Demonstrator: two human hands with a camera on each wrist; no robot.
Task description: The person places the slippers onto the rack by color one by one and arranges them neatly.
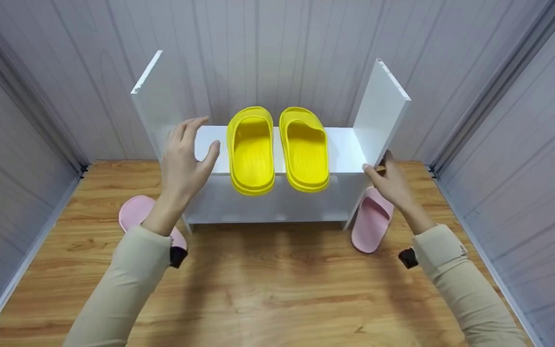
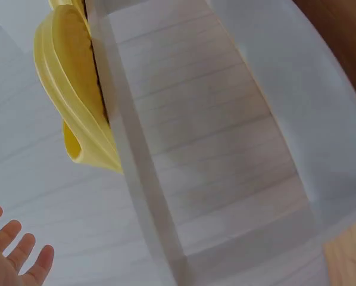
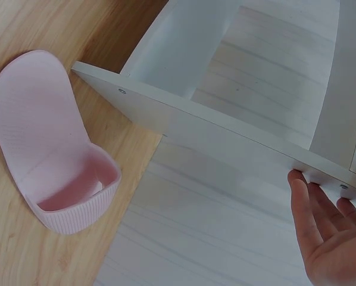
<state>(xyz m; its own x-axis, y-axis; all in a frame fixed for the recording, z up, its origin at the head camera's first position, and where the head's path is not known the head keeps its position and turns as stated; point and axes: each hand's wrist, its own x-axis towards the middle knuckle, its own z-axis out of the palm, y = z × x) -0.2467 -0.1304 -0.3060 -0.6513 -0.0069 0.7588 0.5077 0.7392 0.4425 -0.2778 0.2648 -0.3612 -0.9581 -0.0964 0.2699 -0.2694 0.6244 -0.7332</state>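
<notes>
A white two-tier shoe rack (image 1: 277, 222) stands against the back wall, its two side panels rising above the upper shelf. On that shelf a pair of yellow slippers (image 1: 253, 159) sits side by side, heels jutting past the front edge. My left hand (image 1: 183, 156) is raised by the left panel, fingers loosely spread and holding nothing; its fingertips also show in the left wrist view. With the thumb inside and fingers against the outer face, my right hand (image 1: 390, 180) pinches the right side panel (image 3: 225, 134) near the upper shelf.
One pink slipper (image 1: 373, 219) lies on the wooden floor right of the rack. Another pink slipper (image 1: 135, 212) lies on the left, partly hidden by my left forearm. Panelled walls (image 1: 277, 58) enclose the back and both sides.
</notes>
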